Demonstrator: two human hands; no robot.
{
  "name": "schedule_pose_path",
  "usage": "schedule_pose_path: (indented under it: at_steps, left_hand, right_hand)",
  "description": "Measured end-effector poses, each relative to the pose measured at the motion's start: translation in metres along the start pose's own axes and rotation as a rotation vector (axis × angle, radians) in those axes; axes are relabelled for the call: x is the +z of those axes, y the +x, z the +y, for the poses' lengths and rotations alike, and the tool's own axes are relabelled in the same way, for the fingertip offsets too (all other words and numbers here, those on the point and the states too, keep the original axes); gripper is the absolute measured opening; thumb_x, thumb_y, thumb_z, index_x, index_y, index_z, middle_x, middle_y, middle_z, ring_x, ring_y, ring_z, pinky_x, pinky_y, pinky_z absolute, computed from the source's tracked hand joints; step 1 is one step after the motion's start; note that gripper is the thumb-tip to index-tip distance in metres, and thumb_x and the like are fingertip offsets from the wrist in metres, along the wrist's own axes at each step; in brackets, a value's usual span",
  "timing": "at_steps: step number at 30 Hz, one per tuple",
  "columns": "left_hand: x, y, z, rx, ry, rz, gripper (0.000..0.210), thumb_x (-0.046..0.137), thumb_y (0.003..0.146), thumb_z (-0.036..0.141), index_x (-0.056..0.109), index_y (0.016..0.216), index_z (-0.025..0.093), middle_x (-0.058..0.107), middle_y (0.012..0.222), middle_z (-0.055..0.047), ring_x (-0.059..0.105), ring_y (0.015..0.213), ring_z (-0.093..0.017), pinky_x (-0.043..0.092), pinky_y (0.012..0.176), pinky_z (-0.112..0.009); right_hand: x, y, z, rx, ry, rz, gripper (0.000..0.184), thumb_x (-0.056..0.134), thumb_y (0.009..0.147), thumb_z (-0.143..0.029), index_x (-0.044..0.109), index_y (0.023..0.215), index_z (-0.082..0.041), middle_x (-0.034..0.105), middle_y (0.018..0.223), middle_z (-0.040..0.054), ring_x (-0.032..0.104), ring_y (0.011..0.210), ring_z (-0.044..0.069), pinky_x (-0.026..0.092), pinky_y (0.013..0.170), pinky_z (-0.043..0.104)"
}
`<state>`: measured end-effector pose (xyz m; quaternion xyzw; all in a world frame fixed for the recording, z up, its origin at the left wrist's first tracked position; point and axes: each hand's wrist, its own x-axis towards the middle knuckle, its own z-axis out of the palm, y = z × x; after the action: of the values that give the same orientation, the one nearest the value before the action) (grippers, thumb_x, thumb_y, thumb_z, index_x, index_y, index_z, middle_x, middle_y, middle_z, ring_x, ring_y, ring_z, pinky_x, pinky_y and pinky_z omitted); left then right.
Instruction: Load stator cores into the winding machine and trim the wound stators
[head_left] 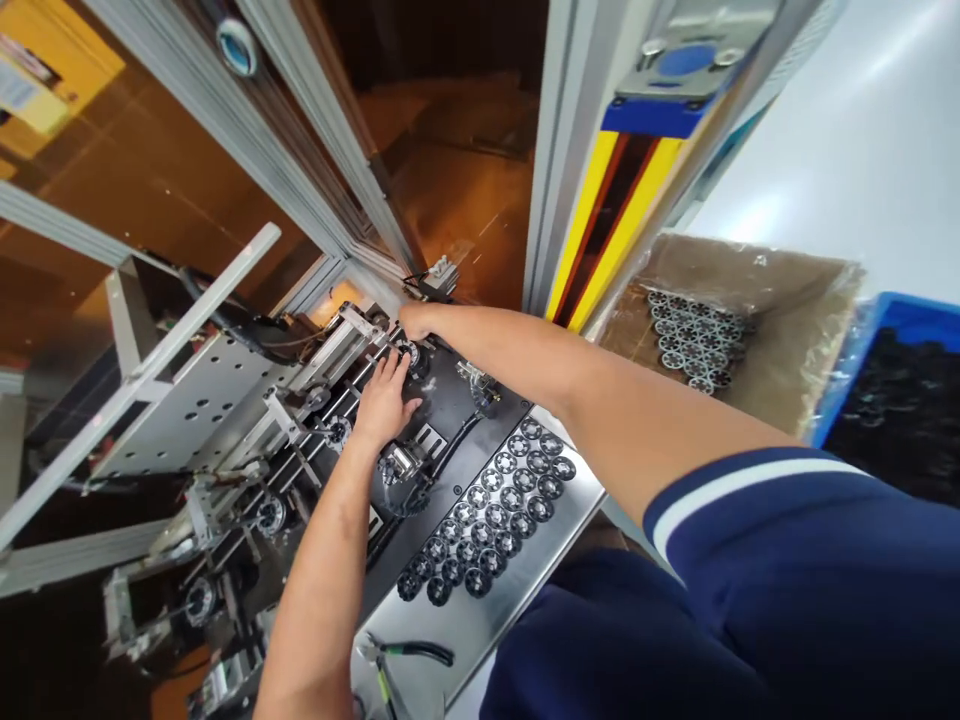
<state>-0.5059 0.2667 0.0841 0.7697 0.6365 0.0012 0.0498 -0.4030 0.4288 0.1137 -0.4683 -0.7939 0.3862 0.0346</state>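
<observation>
My left hand (pixel 384 402) lies over the machine with its fingers stretched out and the thumb apart. Its fingertips are at a black round part (pixel 411 356) in the machine's fixture; whether they press on it I cannot tell. Just beyond, my right hand (pixel 415 320) is curled at the end of the metal rails (pixel 367 372). Its fingertips are turned away, so what they hold, if anything, is hidden. Below the left hand sits a small metal clamp block (pixel 405 460) on the dark machine plate (pixel 439 400).
Several rows of black spoked wheels (pixel 495 516) stand on a steel shelf (pixel 517 590), with green-handled pliers (pixel 416 650) nearby. More wheel parts (pixel 697 335) lie in a plastic-lined box (pixel 795 320) beside a blue crate (pixel 892 310). A yellow-edged upright (pixel 585 230) borders the right side.
</observation>
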Motion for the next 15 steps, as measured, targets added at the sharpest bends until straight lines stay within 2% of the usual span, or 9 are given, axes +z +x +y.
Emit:
schedule_pose_path:
  at_steps: [5,8,15]
  left_hand:
    - [0.001,-0.003,0.001,0.009,-0.021,0.018,0.080,0.069,0.083,0.024,0.032,0.153,0.016,0.038,0.159,-0.022,0.038,0.147,-0.035,0.043,0.115,-0.050]
    - [0.000,-0.004,0.004,0.006,-0.050,0.023,0.079,0.068,0.084,0.022,0.031,0.154,0.016,0.036,0.160,-0.023,0.038,0.147,-0.034,0.042,0.116,-0.048]
    - [-0.004,-0.003,0.005,-0.009,-0.065,0.003,0.078,0.070,0.083,0.020,0.036,0.152,0.011,0.035,0.159,-0.025,0.040,0.146,-0.036,0.041,0.116,-0.048]
  right_hand:
    - [-0.011,-0.009,0.008,0.119,-0.067,-0.010,0.037,0.062,0.096,-0.037,0.060,0.126,-0.016,0.061,0.127,0.0101,0.063,0.111,0.023,0.056,0.093,0.043]
    - [-0.013,-0.023,0.010,0.149,-0.093,-0.057,0.033,0.060,0.097,-0.038,0.062,0.123,-0.018,0.062,0.128,0.0092,0.063,0.110,0.022,0.056,0.094,0.042]
    - [-0.015,-0.040,0.008,0.179,-0.093,-0.115,0.037,0.062,0.096,-0.038,0.060,0.125,-0.015,0.062,0.126,0.0087,0.064,0.109,0.024,0.057,0.092,0.044]
